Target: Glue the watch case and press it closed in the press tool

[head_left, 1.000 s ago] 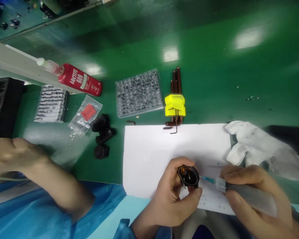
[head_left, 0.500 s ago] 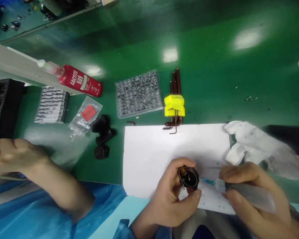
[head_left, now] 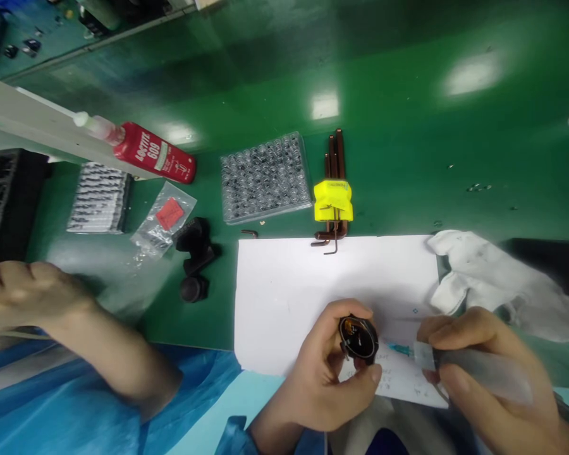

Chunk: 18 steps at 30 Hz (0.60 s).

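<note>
Standing by the green bench [head_left: 384,76], I saw a co-worker's bare hand [head_left: 33,297] curled at the far left, below a black compartment tray [head_left: 9,208]. Next came a red bottle [head_left: 154,151] marked Loctite 609, a small plastic bag [head_left: 171,215] with a red label, and some black pieces [head_left: 196,243]. A clear tray [head_left: 265,180] held rows of small round items, and to its right was a yellow holder [head_left: 332,201] of hex keys.

Over the white paper [head_left: 275,297], the person's left hand [head_left: 327,373] gripped a round black-rimmed part [head_left: 359,338], its dark, glossy face turned up. Hand and part had hardly shifted in the last half second. Beside them, a teal needle [head_left: 401,349] pointed at the rim; its pale dispenser [head_left: 488,373], pinched by the right hand [head_left: 497,414], had just slid slightly rightward, blurring. The teal end now stood farther off the rim, so I judged the needlework there eased for that instant, though the finest tip was too blurred to tell. A crumpled white cloth [head_left: 512,284] lay rightmost.
</note>
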{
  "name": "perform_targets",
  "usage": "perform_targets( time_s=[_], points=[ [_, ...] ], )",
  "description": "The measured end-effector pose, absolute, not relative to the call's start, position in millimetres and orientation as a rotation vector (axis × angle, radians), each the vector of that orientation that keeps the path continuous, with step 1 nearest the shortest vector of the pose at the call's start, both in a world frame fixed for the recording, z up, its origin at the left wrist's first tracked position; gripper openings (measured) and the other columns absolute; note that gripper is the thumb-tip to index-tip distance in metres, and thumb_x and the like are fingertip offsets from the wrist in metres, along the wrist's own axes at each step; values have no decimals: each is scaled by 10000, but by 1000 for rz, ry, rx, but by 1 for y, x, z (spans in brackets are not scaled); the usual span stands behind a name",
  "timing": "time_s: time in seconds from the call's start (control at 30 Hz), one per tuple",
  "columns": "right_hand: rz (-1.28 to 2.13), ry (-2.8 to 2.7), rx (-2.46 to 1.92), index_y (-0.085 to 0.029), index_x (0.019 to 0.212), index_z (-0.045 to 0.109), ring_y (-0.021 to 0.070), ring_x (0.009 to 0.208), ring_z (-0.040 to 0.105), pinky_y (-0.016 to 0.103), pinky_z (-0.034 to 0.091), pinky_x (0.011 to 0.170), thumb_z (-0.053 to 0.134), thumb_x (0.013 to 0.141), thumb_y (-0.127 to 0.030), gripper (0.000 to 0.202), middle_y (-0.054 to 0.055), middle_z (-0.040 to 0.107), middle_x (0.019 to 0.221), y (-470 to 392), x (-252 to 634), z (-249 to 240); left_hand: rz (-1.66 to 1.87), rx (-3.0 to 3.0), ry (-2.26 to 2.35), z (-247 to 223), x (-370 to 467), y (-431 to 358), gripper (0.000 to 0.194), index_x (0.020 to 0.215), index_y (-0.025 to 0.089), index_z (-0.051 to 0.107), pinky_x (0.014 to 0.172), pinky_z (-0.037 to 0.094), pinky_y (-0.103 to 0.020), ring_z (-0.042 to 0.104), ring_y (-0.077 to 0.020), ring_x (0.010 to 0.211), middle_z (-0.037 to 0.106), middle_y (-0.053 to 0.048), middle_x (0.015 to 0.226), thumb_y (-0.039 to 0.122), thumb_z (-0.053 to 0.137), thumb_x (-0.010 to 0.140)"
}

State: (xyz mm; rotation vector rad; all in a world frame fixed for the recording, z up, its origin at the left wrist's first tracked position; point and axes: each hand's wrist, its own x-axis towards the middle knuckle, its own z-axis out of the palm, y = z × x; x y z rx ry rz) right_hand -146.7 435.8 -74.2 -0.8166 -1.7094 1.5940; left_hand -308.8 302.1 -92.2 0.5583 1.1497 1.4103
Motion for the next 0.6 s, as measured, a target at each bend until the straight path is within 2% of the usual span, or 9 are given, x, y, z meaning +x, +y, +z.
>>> perform_targets(
  time_s=[0.1, 0.2, 0.3, 0.37, 0.47, 0.53, 0.6],
  points=[
    [1753, -1588, -716, -259, 1075, 635, 148, 616, 657, 212, 579, 542, 633, 1035, -318, 71, -3, 664, 760, 436, -141, -76, 1440, 466, 1015, -95, -313, 305, 448, 1287, 249, 543, 586, 393, -180, 497, -68, 683, 577, -43, 1045, 218, 786, 912],
    [1764, -1551, -661, -270, 1195, 580, 156, 644, 662, 246, 600, 572, 651, 1021, -247, 189, 6, 688, 853, 437, -141, -75, 1456, 287, 857, -99, -318, 309, 546, 1236, 235, 544, 515, 338, -176, 443, -18, 563, 562, -12, 997, 279, 887, 815],
    [1596, -1659, -696, -267, 1135, 565, 150, 650, 684, 204, 603, 569, 703, 966, -182, 234, 2, 698, 862, 438, -144, -73, 1472, 183, 793, -98, -322, 314, 594, 1210, 223, 565, 468, 281, -176, 415, 2, 495, 562, 10, 935, 295, 935, 751],
    [1480, -1792, -692, -258, 1111, 589, 160, 737, 724, 172, 625, 637, 703, 950, -167, 217, 12, 709, 861, 438, -145, -73, 1499, 142, 769, -96, -323, 317, 575, 1211, 218, 594, 462, 262, -183, 399, 11, 476, 572, 11, 934, 294, 930, 750],
    [1382, -1953, -644, -231, 1214, 623, 170, 876, 755, 155, 647, 779, 692, 941, -167, 288, 49, 730, 1010, 438, -141, -75, 1518, 130, 743, -92, -323, 318, 540, 1233, 217, 617, 467, 259, -200, 387, 17, 461, 580, 6, 941, 297, 897, 777],
    [1350, -1987, -646, -224, 1251, 627, 154, 871, 755, 128, 638, 779, 660, 966, -207, 287, 57, 722, 1077, 438, -138, -76, 1506, 124, 782, -92, -323, 318, 559, 1229, 215, 610, 475, 261, -206, 393, 8, 468, 585, 3, 932, 307, 907, 764],
    [1293, -1998, -670, -232, 1222, 635, 134, 826, 755, 104, 624, 760, 619, 995, -239, 227, 41, 726, 1048, 438, -136, -75, 1492, 118, 841, -92, -322, 318, 595, 1216, 213, 599, 486, 270, -208, 401, -4, 485, 589, 3, 919, 315, 934, 735]
  ],
)
